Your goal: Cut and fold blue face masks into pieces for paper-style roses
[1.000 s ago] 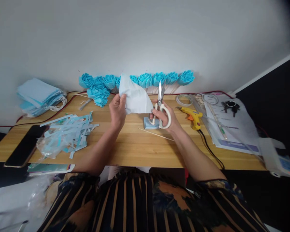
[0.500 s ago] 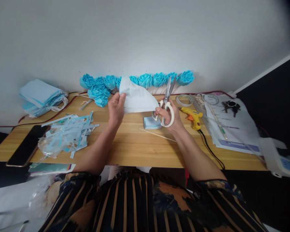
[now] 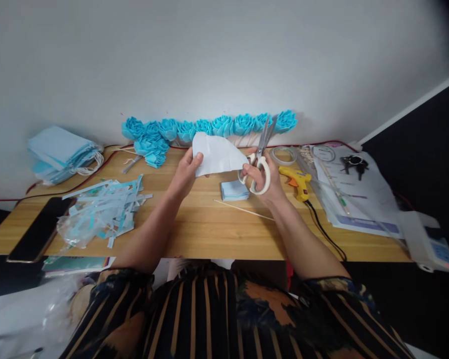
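Observation:
My left hand (image 3: pixel 186 172) pinches the left edge of a pale white-blue sheet (image 3: pixel 219 157) held above the wooden table (image 3: pixel 209 229). White-handled scissors (image 3: pixel 260 162) sit in my right hand (image 3: pixel 264 179), fingers through the loops, blades pointing up and away beside the sheet's right edge. Under the hands lie a small stack of blue squares (image 3: pixel 234 190) and a thin wooden stick (image 3: pixel 243 210).
A row of blue paper flowers (image 3: pixel 209 127) lines the wall. Cut strips (image 3: pixel 103 209), a phone (image 3: pixel 37 230) and stacked blue masks (image 3: pixel 60 154) lie left. A yellow glue gun (image 3: pixel 297 180), tape roll (image 3: pixel 286 154), papers (image 3: pixel 351 199) and keys (image 3: pixel 353 162) lie right.
The sheet has come down and tilted flatter. The scissors swung right, blades now leaning toward the flowers, and both hands shifted slightly rightward.

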A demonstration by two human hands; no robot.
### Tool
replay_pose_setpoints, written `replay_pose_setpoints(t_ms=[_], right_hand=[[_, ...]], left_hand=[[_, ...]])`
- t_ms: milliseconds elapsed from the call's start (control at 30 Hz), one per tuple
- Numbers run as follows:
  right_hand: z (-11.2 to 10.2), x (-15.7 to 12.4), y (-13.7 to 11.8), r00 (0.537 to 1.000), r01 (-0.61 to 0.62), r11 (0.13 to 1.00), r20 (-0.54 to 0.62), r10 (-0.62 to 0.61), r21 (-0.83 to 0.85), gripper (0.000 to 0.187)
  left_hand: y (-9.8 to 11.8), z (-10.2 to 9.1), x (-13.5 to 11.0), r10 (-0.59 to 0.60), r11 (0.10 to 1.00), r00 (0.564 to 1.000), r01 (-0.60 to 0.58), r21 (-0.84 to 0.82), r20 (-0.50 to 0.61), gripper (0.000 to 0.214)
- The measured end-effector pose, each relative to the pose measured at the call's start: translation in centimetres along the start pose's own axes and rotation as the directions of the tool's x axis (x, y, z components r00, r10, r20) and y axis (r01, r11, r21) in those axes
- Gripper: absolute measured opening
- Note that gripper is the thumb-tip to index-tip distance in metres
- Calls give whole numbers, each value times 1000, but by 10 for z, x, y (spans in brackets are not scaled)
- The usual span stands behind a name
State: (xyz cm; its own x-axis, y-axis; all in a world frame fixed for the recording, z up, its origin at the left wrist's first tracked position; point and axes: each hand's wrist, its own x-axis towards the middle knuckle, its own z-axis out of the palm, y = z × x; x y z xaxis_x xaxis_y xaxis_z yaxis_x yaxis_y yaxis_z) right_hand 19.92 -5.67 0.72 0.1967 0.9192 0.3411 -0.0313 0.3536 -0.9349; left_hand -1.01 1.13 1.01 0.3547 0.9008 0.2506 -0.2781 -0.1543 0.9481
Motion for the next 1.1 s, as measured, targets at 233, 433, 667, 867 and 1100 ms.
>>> replay_pose_setpoints(t_ms=[233, 433, 667, 867, 1100], right_hand=[[2, 0, -7, 999, -17, 1000, -34, 17, -3, 41], [-3, 3, -8, 998, 16, 999, -57, -14, 36, 42], [-8, 5, -7, 999, 3, 999, -40, -1, 38, 45], [-11, 8, -1, 963, -258, 951, 125, 239, 170, 48], [-6, 6, 13, 914, -393, 902, 183, 362, 178, 60]], left_hand=[[6, 2, 0, -44, 999, 991, 47, -17, 125, 72], [2, -7, 0, -73, 997, 984, 77, -21, 162, 62], [8, -9, -2, -66, 998, 983, 69, -13, 170, 54], [18, 1, -10, -174, 967, 952, 213, -137, 252, 41], [12, 17, -29, -336, 899, 820, 425, -102, 463, 37]])
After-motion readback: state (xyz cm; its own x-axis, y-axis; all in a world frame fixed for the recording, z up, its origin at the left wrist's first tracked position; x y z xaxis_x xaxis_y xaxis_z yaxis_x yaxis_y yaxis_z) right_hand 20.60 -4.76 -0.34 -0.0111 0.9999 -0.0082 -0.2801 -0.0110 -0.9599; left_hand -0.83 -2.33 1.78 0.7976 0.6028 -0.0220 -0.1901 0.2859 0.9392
